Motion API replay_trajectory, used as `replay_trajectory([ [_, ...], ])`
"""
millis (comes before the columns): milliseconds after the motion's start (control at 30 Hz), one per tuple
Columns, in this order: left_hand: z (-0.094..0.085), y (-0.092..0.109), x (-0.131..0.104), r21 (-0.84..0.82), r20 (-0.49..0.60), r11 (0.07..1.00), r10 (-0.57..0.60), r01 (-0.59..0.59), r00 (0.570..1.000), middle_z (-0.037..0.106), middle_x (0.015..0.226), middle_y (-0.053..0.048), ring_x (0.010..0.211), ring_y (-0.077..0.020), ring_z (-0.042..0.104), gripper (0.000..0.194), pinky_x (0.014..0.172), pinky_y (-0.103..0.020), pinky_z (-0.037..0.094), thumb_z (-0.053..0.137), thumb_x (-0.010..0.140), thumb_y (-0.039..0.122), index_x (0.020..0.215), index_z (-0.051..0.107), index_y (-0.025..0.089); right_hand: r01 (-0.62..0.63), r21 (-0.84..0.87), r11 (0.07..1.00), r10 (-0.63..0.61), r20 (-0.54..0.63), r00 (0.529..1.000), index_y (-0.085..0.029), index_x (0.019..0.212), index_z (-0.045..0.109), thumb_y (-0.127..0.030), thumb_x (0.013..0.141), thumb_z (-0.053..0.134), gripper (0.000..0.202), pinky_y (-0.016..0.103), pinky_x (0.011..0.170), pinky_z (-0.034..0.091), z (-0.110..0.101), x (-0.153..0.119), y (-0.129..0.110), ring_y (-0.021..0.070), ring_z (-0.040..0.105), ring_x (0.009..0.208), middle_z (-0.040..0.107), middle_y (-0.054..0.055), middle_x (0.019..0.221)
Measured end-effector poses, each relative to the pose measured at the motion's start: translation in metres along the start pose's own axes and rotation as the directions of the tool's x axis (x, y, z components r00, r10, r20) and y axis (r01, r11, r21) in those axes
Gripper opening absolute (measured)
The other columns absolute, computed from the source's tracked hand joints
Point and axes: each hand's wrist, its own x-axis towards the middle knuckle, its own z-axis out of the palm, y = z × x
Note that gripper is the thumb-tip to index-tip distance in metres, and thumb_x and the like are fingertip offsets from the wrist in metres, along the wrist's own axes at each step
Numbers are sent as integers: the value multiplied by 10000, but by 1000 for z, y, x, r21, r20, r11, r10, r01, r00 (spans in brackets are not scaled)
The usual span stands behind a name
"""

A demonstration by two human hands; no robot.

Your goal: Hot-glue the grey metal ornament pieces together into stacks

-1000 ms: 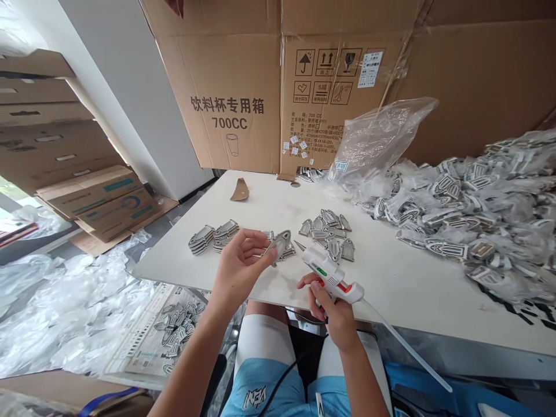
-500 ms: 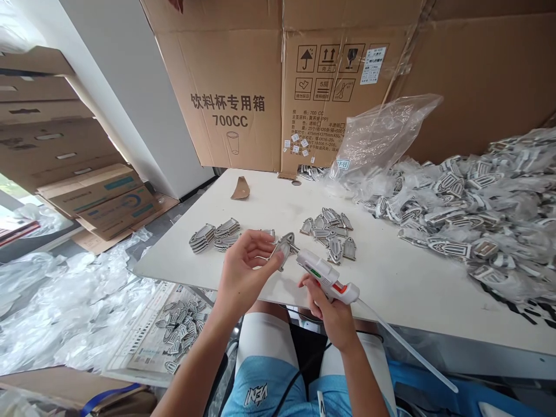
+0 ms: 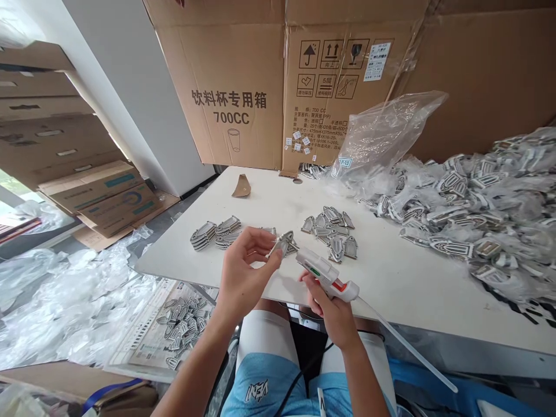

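Between the thumb and fingers of my left hand (image 3: 248, 267) is a small grey metal piece (image 3: 282, 244), held tilted above the white table (image 3: 269, 200). My right hand (image 3: 332, 310) grips a white glue gun (image 3: 328, 275) with a long glue stick out of its back. The gun's nozzle points at the held piece, with a small gap between them. Stacks of similar pieces (image 3: 203, 236) lie left of my left hand, partly hidden by it. A loose group of pieces (image 3: 332, 229) lies beyond the gun.
Large cardboard boxes (image 3: 234, 75) stand behind the table. Many plastic-wrapped pieces (image 3: 456, 202) are heaped at the right, beside a clear bag (image 3: 386, 133). A cardboard scrap (image 3: 241, 186) lies at the back. Lower left, more pieces (image 3: 185, 327) lie on a tray near plastic wrapping (image 3: 78, 313).
The held metal piece has turned and moved slightly away from the glue gun's nozzle. Both hands keep their hold, and the view has shifted slightly.
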Motion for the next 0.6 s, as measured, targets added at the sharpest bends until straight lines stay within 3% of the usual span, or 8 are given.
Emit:
replay_trajectory([
  [233,2,0,-2,298,26,913,285,-280,958,745,914,33,804,-121,684,127,817,-270,593,705,922,126,975,678,238,-41,57,998,36,94,995,-210,965,638,-608,981,698,402,274,520,299,-2,1,-8,113,292,517,378,-83,553],
  [367,-1,-1,-1,381,73,856,350,-351,934,749,916,35,806,-131,691,145,817,-283,581,673,939,109,988,660,245,-71,29,997,68,92,993,-208,923,611,-594,988,702,402,271,527,313,-2,0,-9,105,311,534,443,-64,608],
  [467,-6,-4,5,346,84,880,317,-326,945,742,943,21,834,-142,707,130,833,-294,591,694,942,145,1011,652,246,-84,78,993,76,99,992,-200,979,621,-574,975,729,389,264,505,290,-4,3,-6,79,326,516,571,-28,725],
  [600,-14,-15,16,130,43,985,108,-113,993,718,976,-4,900,-168,730,255,806,-290,609,777,915,264,1128,638,249,-91,222,971,45,204,978,-194,1100,668,-544,973,737,378,243,448,208,-12,9,1,42,303,454,639,-7,809],
])
